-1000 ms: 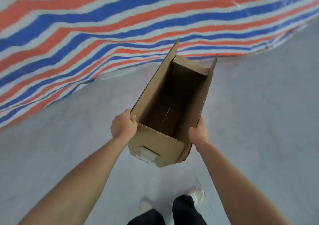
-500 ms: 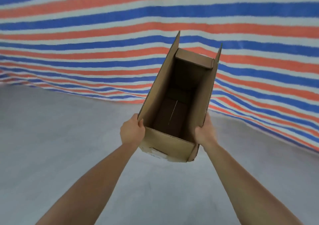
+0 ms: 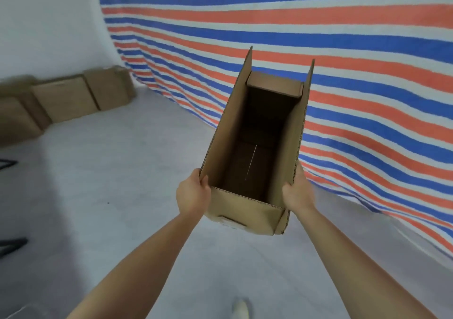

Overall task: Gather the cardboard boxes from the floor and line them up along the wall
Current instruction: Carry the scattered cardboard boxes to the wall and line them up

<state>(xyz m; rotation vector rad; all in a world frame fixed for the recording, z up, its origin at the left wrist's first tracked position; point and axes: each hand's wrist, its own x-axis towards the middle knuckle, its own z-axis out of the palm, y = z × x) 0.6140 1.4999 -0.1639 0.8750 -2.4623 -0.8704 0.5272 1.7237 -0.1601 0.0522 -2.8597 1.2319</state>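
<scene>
My left hand [image 3: 192, 196] and right hand [image 3: 297, 193] grip the box [image 3: 228, 135]. A row [image 3: 66, 98] already lines the wall [image 3: 49, 24], left of the box; mine isn't placed yet.

The cardboard box [image 3: 228, 135] is held above the floor [image 3: 110, 184] between 2 hands: the left hand [image 3: 192, 196] grips its left wall and the right hand [image 3: 297, 193] its right wall, both at the near end. The tarp [image 3: 269, 19] hangs behind and to the right. At far left, a row of boxes [image 3: 66, 98] sits on the floor against the wall [image 3: 49, 24]. A shoe [image 3: 241, 309] stands nearest.
</scene>
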